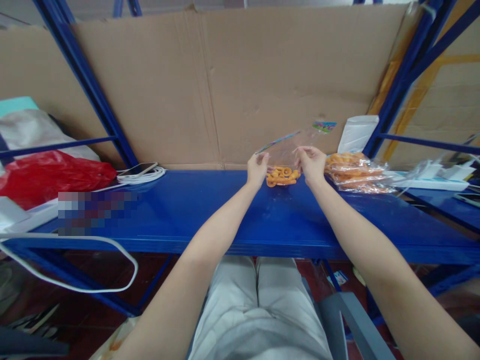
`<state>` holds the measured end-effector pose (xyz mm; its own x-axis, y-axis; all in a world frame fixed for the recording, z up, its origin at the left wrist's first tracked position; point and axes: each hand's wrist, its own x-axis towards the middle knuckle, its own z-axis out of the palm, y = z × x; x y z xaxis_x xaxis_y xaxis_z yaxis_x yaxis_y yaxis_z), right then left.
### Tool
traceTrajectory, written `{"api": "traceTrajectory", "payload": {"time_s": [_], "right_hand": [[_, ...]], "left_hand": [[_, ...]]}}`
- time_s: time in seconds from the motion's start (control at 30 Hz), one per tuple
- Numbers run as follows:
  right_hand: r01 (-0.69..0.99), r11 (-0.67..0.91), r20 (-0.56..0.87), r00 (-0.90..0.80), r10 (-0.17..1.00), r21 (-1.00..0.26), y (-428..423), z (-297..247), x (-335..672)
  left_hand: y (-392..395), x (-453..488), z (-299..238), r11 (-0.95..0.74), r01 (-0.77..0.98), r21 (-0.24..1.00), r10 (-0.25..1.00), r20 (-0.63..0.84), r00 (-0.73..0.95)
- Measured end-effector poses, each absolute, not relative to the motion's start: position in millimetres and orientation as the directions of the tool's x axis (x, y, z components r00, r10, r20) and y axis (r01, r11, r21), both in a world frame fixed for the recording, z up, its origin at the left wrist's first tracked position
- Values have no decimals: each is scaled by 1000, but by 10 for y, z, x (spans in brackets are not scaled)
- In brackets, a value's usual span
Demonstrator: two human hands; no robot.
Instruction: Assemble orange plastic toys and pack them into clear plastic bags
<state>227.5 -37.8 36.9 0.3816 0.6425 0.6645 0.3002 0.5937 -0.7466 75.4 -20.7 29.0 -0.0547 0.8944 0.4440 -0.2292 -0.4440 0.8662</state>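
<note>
Between my two hands a clear plastic bag (290,152) is held up over the blue shelf, with a printed coloured strip along its top. Small orange plastic pieces (283,176) lie in its lower part; their exact kind is too small to tell. My left hand (257,169) pinches the bag's left edge, thumb against fingers. On the opposite side my right hand (312,162) grips the bag's right edge with closed fingertips. Just right of that hand rests a pile of clear bags with orange pieces (354,172).
The blue shelf (210,220) has a cardboard sheet (262,75) behind it and blue metal posts (93,90) at the sides. On the left are a red plastic bag (56,175) and a coiled white cable (142,175). A white power strip (431,182) lies at right.
</note>
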Motion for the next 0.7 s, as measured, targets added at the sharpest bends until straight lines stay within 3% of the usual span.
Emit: {"api": "traceTrajectory", "payload": {"time_s": [0.4,0.7], "right_hand": [[501,618,789,278,548,-606,-640,498,2120],[503,601,748,152,646,-621,-755,471,1998]], "left_hand": [[-228,658,421,-463,-331,822,886,431,-169],[113,494,441,-436,-427,792,897,346,-274]]}}
